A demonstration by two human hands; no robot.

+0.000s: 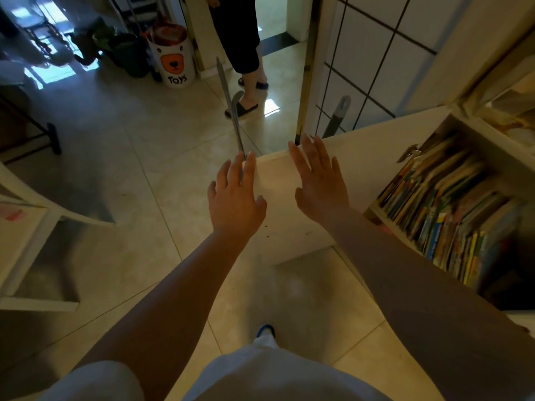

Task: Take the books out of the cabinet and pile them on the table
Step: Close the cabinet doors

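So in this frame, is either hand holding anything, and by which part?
Nothing is held. The left hand and right hand are both spread open in front of the white cabinet door; the books sit untouched inside.

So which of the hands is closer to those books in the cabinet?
Right. The right hand hovers open just left of the books; the left hand is farther left, beyond it.

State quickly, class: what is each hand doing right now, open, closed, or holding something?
Left hand: open, fingers spread, holding nothing.
Right hand: open, fingers spread, holding nothing.
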